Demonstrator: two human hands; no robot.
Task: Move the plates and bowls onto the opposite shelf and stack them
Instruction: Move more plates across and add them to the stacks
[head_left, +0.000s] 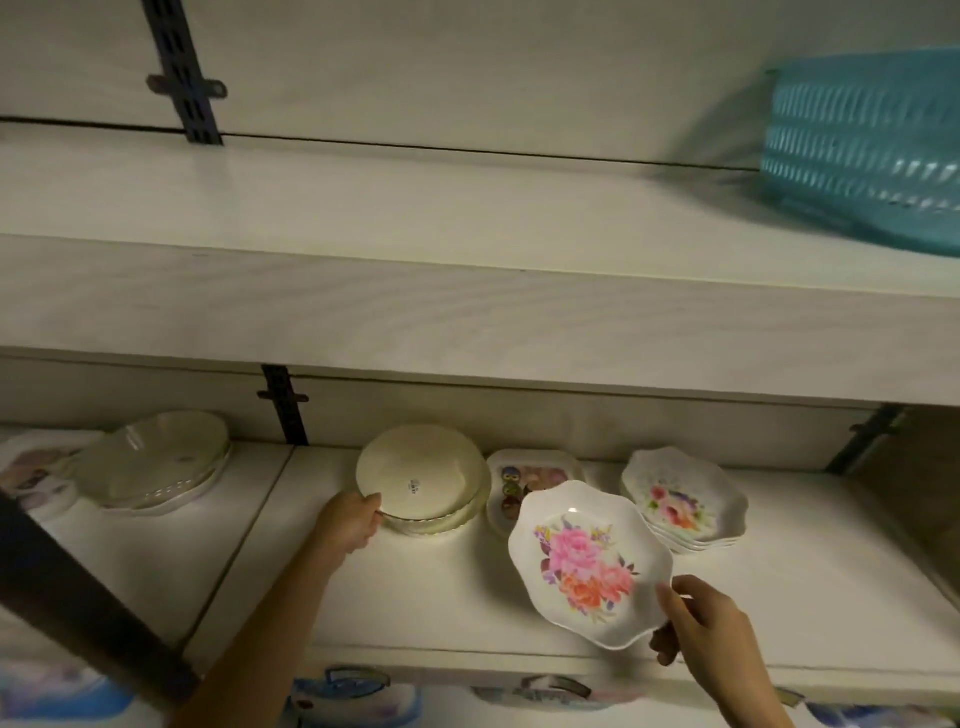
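– Hands first, head cam: what's each got?
– Left hand (349, 522) grips the cream plate (423, 475) at its near-left rim, fingers curled on the edge. Right hand (701, 621) pinches the floral plate (589, 564) at its lower-right rim, thumb on the face, fingers underneath.
– Where's the floral plate?
– Up in the air, tilted, face toward cam, over the front part of the middle shelf (415, 597). Doesn't look to touch the shelf. Partly covers the square plates (535, 470) behind it.
– And the cream plate?
– Top of the cream stack (447, 522), mid-shelf, close to the back wall. Looks tilted toward cam, w/ a small sticker inside.
– What else is on that shelf?
– Square plates w/ a cartoon print sit just R of the cream stack. Further R is a floral stack (683, 501), same scalloped type. Far L there's a 2nd cream stack (156, 460), plus a blurry printed plate (31, 478) at the frame edge.
– Above and below?
– Upper shelf (363, 208) has a teal basket (862, 145) at its R end. Dark slotted rail (285, 405) runs up the back wall. Under the shelf front are blurry handled items (358, 680); can't tell what they are.
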